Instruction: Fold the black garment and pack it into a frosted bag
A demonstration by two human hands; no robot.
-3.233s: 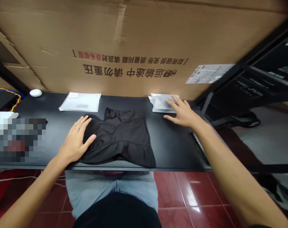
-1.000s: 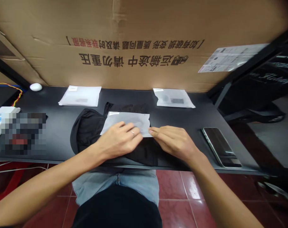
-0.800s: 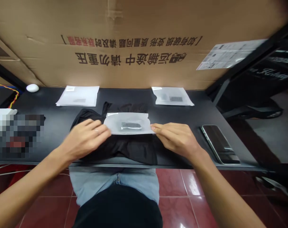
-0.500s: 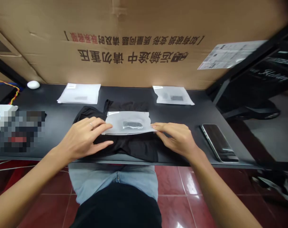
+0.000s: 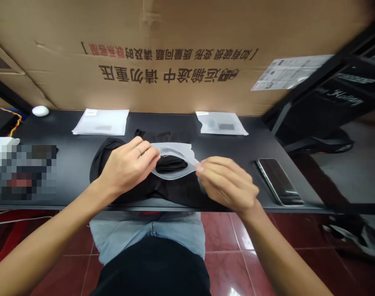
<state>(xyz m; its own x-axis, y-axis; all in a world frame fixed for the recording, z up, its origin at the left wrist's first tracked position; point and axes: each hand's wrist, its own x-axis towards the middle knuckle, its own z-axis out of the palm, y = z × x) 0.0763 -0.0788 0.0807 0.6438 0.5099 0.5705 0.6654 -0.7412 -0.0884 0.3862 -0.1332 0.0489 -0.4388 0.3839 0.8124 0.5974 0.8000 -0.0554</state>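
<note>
A frosted zip bag (image 5: 189, 153) is held between my hands, its mouth gaping toward me. Inside it shows a folded black cloth (image 5: 171, 164). My left hand (image 5: 130, 164), with a ring on one finger, is closed on the bag's left edge; its fingertips are partly hidden. At the right end of the mouth, my right hand (image 5: 226, 181) pinches the bag's corner. Underneath the bag and my left hand, a black garment (image 5: 167, 189) lies spread on the dark table.
Two more frosted bags, a left one (image 5: 102, 122) and a right one (image 5: 222, 123), lie along the back by a large cardboard box (image 5: 175, 24). A phone (image 5: 279, 181) lies at right. A white power strip (image 5: 0, 150) and a blurred-out object (image 5: 26, 172) are at left.
The bag's mouth, closed before, now stands open and shows the black cloth inside. My left hand has moved right and closed on the bag's edge. My right hand keeps its pinch.
</note>
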